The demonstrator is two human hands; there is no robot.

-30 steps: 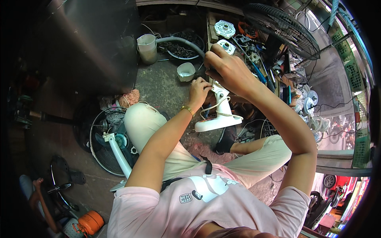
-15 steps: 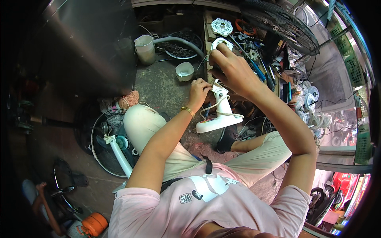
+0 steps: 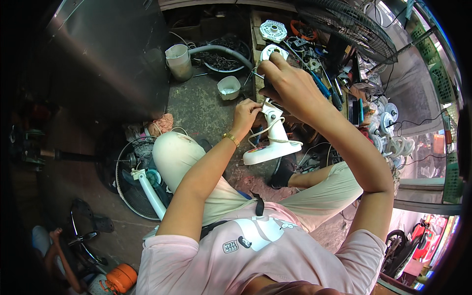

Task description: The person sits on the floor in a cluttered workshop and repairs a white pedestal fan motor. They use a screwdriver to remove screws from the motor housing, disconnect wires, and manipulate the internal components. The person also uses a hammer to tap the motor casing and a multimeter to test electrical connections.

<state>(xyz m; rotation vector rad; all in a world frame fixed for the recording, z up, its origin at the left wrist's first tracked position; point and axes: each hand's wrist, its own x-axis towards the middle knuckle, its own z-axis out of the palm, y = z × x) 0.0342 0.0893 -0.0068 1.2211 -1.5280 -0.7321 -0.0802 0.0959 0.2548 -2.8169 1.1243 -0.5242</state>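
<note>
A white fan stand (image 3: 277, 132) with a flat base and a pale cord looped round its neck is tilted in front of me. My left hand (image 3: 246, 115) pinches the bracket at the stand's upper end. Just above that bracket, my right hand (image 3: 291, 84) is closed round a tool that looks like a screwdriver, its handle mostly hidden in the fist. The thin metal shaft (image 3: 266, 100) points down at the bracket. Beyond the right hand lies a white vented motor cover (image 3: 273, 51), with a second white cover (image 3: 273, 30) farther off.
A small white cup (image 3: 228, 88), a taller container (image 3: 179, 62) and a basin of dark parts (image 3: 223, 61) sit ahead. Tools (image 3: 322, 86) crowd the right bench. A fan cage (image 3: 140, 182) lies left of my knee. A person (image 3: 54, 250) is at lower left.
Both hands hold nearly the same places at the stand's upper end. The right hand has shifted only slightly, and the whole view has moved a little.
</note>
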